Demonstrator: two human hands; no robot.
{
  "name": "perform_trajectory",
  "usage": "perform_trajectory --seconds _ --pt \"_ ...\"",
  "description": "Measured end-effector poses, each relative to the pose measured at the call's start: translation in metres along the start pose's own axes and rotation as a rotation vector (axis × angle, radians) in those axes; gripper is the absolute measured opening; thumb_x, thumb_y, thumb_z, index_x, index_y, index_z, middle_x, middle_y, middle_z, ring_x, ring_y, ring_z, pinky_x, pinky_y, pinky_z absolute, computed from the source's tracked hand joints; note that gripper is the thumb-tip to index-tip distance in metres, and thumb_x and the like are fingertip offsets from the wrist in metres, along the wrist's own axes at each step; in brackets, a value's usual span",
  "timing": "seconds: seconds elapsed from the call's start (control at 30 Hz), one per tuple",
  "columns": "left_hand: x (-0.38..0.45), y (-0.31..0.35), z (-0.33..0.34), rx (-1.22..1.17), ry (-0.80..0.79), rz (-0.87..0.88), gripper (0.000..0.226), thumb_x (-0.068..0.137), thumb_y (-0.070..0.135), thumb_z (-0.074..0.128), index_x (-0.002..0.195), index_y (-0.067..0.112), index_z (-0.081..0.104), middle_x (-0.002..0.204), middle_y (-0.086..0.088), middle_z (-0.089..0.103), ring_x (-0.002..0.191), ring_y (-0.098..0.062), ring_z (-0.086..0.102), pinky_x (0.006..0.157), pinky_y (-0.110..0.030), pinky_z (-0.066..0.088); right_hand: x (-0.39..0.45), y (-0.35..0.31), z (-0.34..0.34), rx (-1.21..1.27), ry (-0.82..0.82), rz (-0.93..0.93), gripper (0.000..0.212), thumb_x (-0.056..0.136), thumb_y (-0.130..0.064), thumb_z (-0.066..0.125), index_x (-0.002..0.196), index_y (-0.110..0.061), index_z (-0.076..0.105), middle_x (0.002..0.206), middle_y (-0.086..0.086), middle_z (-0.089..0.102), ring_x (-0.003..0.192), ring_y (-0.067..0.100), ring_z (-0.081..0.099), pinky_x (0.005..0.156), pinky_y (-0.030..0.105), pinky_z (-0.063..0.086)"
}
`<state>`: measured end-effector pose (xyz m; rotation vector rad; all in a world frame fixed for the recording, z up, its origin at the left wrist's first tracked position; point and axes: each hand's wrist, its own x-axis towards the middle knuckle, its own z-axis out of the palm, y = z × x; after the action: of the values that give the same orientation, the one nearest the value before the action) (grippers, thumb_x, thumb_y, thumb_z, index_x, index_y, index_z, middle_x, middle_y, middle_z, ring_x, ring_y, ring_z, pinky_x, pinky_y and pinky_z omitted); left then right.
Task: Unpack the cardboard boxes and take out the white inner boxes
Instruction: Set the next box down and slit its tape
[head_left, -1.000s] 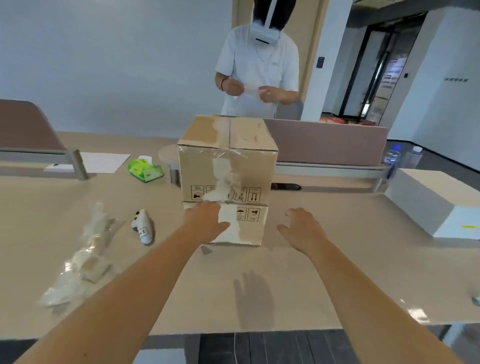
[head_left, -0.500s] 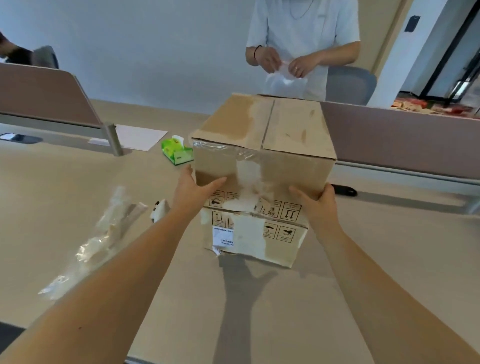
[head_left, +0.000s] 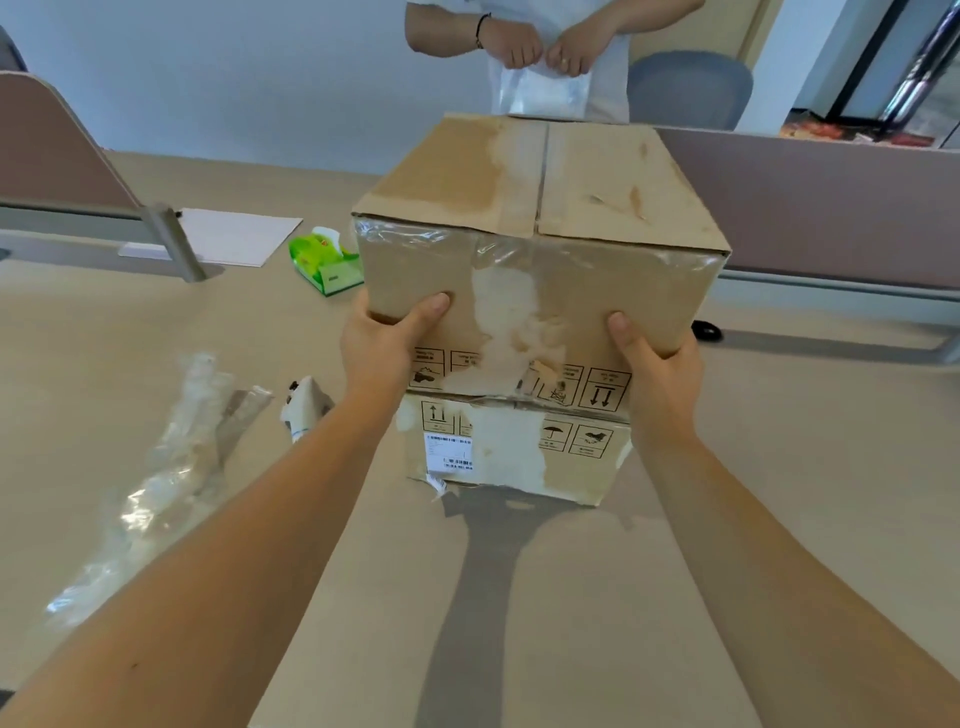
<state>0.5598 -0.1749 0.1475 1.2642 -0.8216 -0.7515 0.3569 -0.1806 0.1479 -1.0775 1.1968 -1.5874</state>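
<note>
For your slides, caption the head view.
Both hands, left and right, grip the top box stacked on another box.

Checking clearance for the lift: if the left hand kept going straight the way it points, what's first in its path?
The left hand points away from the wearer and already holds the upper cardboard box at its lower left corner, so that box blocks it at once. Further along that line sits the green tissue pack, though depth is unclear.

green tissue pack (head_left: 326, 262), crumpled plastic wrap (head_left: 171, 467), paper sheet (head_left: 228, 236)
</note>
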Motion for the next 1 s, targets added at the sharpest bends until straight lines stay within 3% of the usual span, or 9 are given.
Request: perform_trajectory --seconds 0.1,0.27,0.4,0.53,0.67,0.77,0.9,1.0 --pt "-0.008 0.012 0.000 0.021 0.055 0.037 0.047 0.056 0.038 0.081 0.093 0.023 0.057 0.086 0.013 0.063 0.085 -0.011 0.062 0.071 -0.021 0.051 -0.005 -0.010 0.000 -0.018 0.062 -0.035 0.027 0.077 -0.025 0.072 0.095 -0.029 0.053 0.093 -0.011 0.063 0.090 0.008 0.061 0.078 0.028 0.053" --pt "-0.022 0.038 0.003 0.072 0.097 0.092 0.034 0.065 0.037 0.081 0.088 0.024 0.059 0.080 0.015 0.061 0.081 -0.011 0.062 0.075 -0.025 0.052 -0.015 -0.036 -0.002 -0.041 0.157 -0.089 0.025 0.076 -0.031 0.072 0.095 -0.026 0.055 0.086 -0.013 0.062 0.084 0.006 0.061 0.076 0.028 0.051" --pt "-0.037 0.058 0.009 0.112 0.105 0.106 0.027 0.070 0.039 0.077 0.083 0.026 0.056 0.075 0.018 0.057 0.072 0.000 0.056 0.073 -0.023 0.050 -0.027 -0.057 -0.013 -0.081 0.208 -0.115 0.022 0.076 -0.036 0.072 0.090 -0.026 0.058 0.083 -0.015 0.062 0.080 0.005 0.061 0.076 0.029 0.051" --pt "-0.060 0.081 0.027 0.117 0.078 0.132 0.036 0.069 0.044 0.077 0.090 0.022 0.058 0.076 0.018 0.058 0.079 -0.011 0.059 0.077 -0.028 0.049 -0.037 -0.083 -0.038 -0.099 0.249 -0.138 0.021 0.075 -0.039 0.071 0.085 -0.027 0.056 0.083 -0.014 0.061 0.081 0.007 0.060 0.079 0.032 0.052" --pt "-0.093 0.098 0.056 0.103 0.022 0.164 0.053 0.062 0.054 0.075 0.100 0.019 0.061 0.082 0.014 0.061 0.085 -0.012 0.060 0.077 -0.027 0.048 -0.045 -0.108 -0.080 -0.096 0.293 -0.166 0.031 0.073 -0.043 0.072 0.096 -0.025 0.059 0.088 -0.013 0.064 0.090 0.013 0.063 0.081 0.034 0.054" --pt "-0.123 0.100 0.086 0.088 0.008 0.171 0.051 0.071 0.049 0.073 0.108 0.016 0.063 0.091 0.009 0.063 0.089 -0.012 0.060 0.079 -0.027 0.047 -0.049 -0.119 -0.122 -0.127 0.323 -0.193 0.026 0.074 -0.044 0.071 0.090 -0.029 0.057 0.085 -0.017 0.061 0.087 0.009 0.061 0.082 0.033 0.052" --pt "-0.174 0.093 0.131 0.099 -0.014 0.145 0.033 0.073 0.046 0.072 0.094 0.023 0.059 0.080 0.017 0.057 0.079 -0.006 0.055 0.069 -0.021 0.042 -0.051 -0.124 -0.189 -0.171 0.355 -0.180 0.031 0.074 -0.046 0.070 0.094 -0.026 0.059 0.085 -0.016 0.061 0.090 0.014 0.062 0.086 0.038 0.052" --pt "-0.212 0.078 0.164 0.094 -0.020 0.095 0.035 0.071 0.048 0.073 0.093 0.024 0.059 0.076 0.020 0.057 0.077 -0.005 0.055 0.069 -0.020 0.044 -0.052 -0.120 -0.240 -0.193 0.338 -0.163 0.033 0.074 -0.046 0.070 0.098 -0.025 0.061 0.086 -0.013 0.063 0.091 0.016 0.063 0.087 0.040 0.053"
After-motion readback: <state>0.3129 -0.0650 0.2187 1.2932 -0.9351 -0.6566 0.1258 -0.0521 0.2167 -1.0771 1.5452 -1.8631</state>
